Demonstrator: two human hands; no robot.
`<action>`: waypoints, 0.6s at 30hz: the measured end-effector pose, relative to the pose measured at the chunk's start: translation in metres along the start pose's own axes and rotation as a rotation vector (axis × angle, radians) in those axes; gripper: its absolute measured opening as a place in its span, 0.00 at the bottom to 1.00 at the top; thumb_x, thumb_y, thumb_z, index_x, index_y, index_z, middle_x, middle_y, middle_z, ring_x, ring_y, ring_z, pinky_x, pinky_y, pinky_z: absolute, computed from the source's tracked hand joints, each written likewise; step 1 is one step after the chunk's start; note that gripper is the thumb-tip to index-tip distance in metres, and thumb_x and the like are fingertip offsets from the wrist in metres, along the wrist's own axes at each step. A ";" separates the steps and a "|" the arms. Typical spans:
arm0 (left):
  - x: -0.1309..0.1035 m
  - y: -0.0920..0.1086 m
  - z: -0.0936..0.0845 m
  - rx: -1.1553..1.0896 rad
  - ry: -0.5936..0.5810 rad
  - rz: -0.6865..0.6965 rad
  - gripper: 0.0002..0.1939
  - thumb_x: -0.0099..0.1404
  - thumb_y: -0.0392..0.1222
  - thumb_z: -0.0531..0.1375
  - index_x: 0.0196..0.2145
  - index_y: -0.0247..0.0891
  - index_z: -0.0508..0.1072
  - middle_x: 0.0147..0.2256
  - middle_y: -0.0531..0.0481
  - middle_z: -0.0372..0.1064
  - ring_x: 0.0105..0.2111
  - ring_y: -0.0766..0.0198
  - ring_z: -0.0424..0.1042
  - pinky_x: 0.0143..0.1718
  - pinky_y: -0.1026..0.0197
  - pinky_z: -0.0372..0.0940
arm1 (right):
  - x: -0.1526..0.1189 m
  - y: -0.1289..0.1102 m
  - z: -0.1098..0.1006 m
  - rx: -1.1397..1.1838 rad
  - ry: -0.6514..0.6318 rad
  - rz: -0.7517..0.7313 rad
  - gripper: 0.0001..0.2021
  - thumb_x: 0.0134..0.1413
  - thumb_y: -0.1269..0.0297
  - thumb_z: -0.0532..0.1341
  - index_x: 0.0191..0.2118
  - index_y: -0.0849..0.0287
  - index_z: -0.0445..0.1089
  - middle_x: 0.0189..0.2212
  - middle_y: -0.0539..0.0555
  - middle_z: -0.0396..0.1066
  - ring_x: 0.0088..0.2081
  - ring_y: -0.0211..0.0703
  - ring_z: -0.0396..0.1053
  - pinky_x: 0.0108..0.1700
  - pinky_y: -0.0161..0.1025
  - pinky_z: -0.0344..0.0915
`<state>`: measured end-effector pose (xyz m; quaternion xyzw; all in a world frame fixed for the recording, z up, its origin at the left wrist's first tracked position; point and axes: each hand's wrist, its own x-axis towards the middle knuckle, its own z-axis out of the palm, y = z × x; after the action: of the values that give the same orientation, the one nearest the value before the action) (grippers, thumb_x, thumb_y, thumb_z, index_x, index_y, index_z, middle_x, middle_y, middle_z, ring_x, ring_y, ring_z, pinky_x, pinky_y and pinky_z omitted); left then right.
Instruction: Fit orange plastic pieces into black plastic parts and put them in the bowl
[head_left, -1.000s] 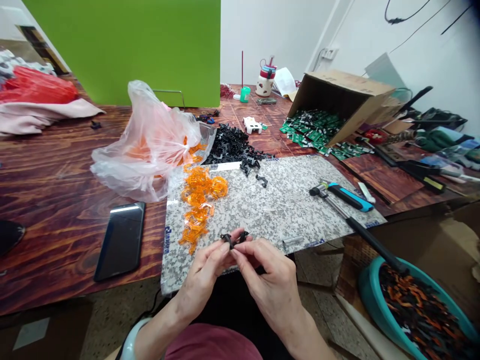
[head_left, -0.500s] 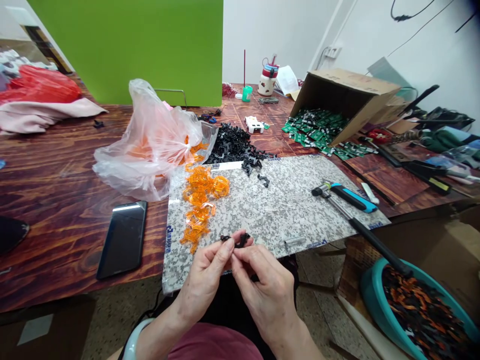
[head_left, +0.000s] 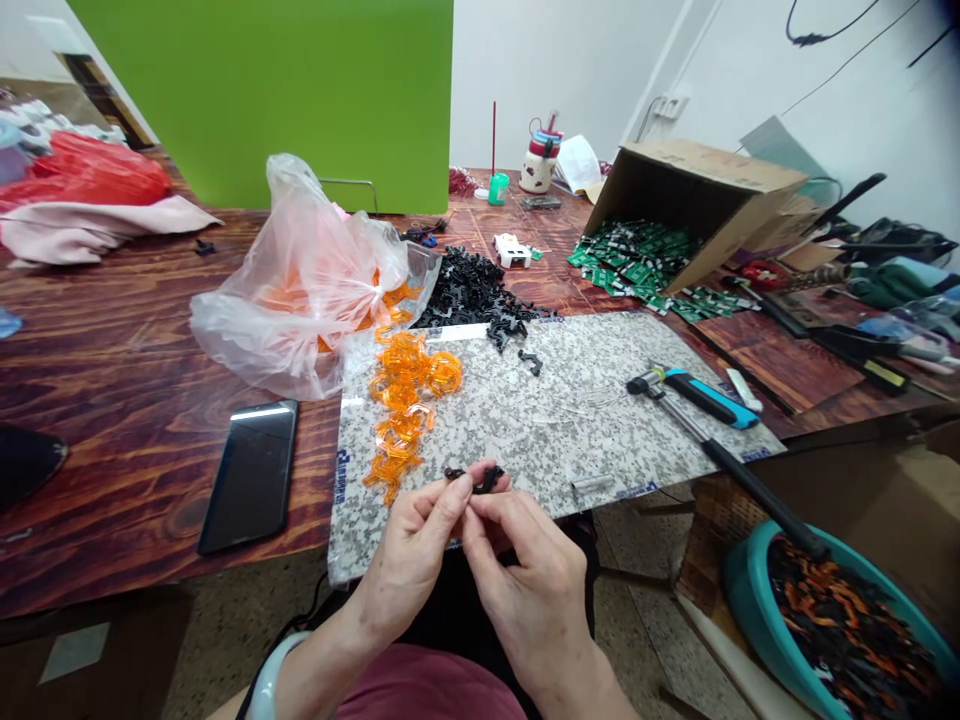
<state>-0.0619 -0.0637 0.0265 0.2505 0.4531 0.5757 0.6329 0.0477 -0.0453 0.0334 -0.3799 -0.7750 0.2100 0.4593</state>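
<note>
Close to the front edge of a speckled board [head_left: 540,425], my left hand [head_left: 420,535] pinches a small black plastic part [head_left: 489,480] between thumb and fingers. My right hand [head_left: 521,565] touches it from the other side, its thumb and index finger pressed together at the part's lower edge; whatever lies between those fingertips is hidden. Orange clear plastic pieces [head_left: 401,375] lie along the board's left side. Behind them is a heap of black parts [head_left: 469,285], with one loose black part [head_left: 531,362] on the board.
A phone [head_left: 249,478] and a plastic bag [head_left: 300,290] are on the left. To the right lie a blue-handled tool [head_left: 709,397] and a long black-handled tool [head_left: 757,495] above a teal basin [head_left: 750,600]. A cardboard box [head_left: 720,170] spills green boards [head_left: 637,250].
The whole view has shifted slightly, so things appear a little further right. Both hands keep nearly the same pose around the black part.
</note>
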 end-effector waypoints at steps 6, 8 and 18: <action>0.002 -0.001 -0.001 0.091 0.026 0.034 0.17 0.64 0.49 0.60 0.45 0.38 0.78 0.38 0.46 0.79 0.40 0.58 0.77 0.48 0.59 0.67 | -0.006 0.002 -0.003 0.050 -0.068 0.089 0.06 0.56 0.77 0.57 0.36 0.63 0.70 0.26 0.52 0.71 0.25 0.34 0.70 0.29 0.28 0.67; 0.002 0.000 0.000 0.141 0.037 0.060 0.17 0.64 0.49 0.59 0.44 0.37 0.79 0.38 0.46 0.80 0.39 0.58 0.77 0.48 0.59 0.67 | -0.008 0.003 -0.004 0.054 -0.089 0.109 0.05 0.56 0.76 0.57 0.36 0.62 0.70 0.27 0.52 0.72 0.27 0.34 0.71 0.29 0.27 0.67; 0.002 0.003 -0.005 0.588 0.077 0.247 0.17 0.66 0.45 0.54 0.25 0.33 0.74 0.23 0.51 0.72 0.26 0.64 0.71 0.30 0.65 0.67 | 0.001 0.006 -0.015 0.045 -0.235 0.291 0.05 0.58 0.72 0.57 0.33 0.60 0.69 0.28 0.51 0.71 0.28 0.37 0.70 0.29 0.32 0.64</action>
<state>-0.0676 -0.0625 0.0262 0.4539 0.5897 0.5017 0.4410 0.0626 -0.0408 0.0373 -0.4506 -0.7553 0.3342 0.3389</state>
